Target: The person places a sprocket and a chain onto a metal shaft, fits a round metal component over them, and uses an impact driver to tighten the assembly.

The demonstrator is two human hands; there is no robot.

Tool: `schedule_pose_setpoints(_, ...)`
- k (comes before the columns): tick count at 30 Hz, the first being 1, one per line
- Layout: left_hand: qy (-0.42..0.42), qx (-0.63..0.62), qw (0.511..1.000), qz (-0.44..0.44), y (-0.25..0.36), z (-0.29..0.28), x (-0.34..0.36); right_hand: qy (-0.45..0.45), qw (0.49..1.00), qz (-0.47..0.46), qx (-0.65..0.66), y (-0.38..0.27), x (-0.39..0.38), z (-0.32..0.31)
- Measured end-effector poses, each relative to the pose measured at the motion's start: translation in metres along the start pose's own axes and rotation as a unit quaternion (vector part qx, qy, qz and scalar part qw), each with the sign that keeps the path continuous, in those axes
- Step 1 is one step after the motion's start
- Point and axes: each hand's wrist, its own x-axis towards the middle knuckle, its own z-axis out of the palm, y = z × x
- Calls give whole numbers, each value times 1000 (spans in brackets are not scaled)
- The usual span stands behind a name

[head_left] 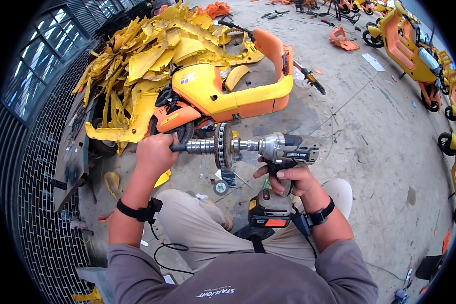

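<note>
My left hand (pixel 155 154) is closed round the dark end of a ribbed steel shaft tool (pixel 200 146), held level above the floor. Partway along it sits a wheel with a chain round its rim (pixel 220 147). Bright sockets (pixel 248 145) join that wheel to a grey and black cordless impact wrench (pixel 291 148). Under the wrench body my right hand (pixel 295 178) grips the handle, with some fingers partly extended near the trigger. A large battery (pixel 270 209) forms the wrench's base, between my legs.
A yellow and orange scooter (pixel 238 104) lies on its side just ahead. Behind it rises a heap of yellow plastic panels (pixel 152 50). More scooters (pixel 410 50) stand along the right. A tape roll (pixel 220 187) lies on the floor near my knees; a board (pixel 73 157) is at left.
</note>
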Motion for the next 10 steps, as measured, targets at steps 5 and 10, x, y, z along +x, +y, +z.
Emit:
schedule_pose_setpoints(5, 20, -39, 999, -22, 4, 15, -7, 17, 1000, 16, -20, -3, -3, -3)
schedule_pose_setpoints(10, 17, -73, 997, -32, 6, 32, -14, -22, 998, 2, -61, 1, -4, -24)
